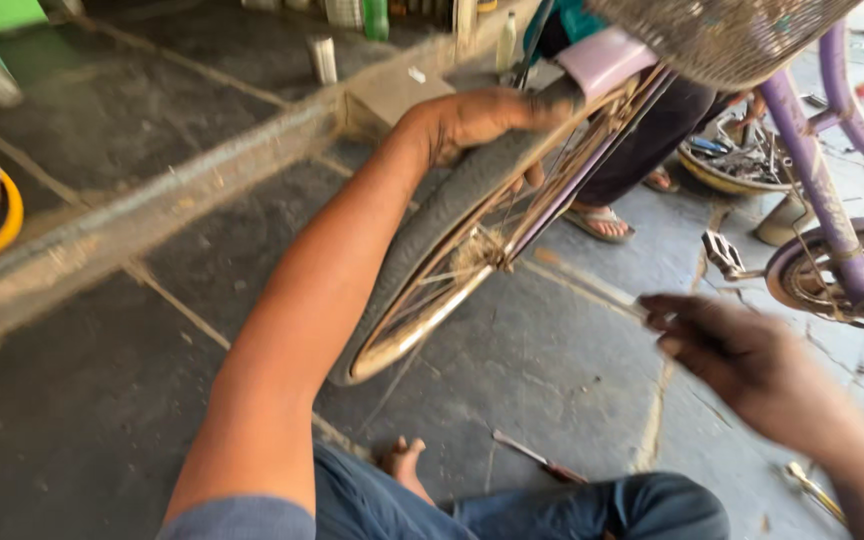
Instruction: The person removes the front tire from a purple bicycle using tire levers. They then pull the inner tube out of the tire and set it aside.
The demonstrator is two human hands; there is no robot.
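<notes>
My left hand (482, 122) grips the dusty grey tyre of a bicycle wheel (432, 250) near its top, fingers wrapped over the tread. The wheel belongs to a purple bicycle (822, 170) with a wire basket (722, 35) above it. My right hand (727, 350) hovers blurred to the right of the wheel, fingers curled; something thin may stick out of it, but I cannot tell. My knees in blue trousers (572, 505) and a bare foot (407, 465) show at the bottom.
Another person's sandalled feet (602, 220) stand behind the wheel. A pedal and chainring (832, 275) are at right. A thin tool (542, 460) lies on the stone floor. A metal bowl of parts (742, 165), a raised kerb (152, 190) and bottles (507, 40) lie beyond.
</notes>
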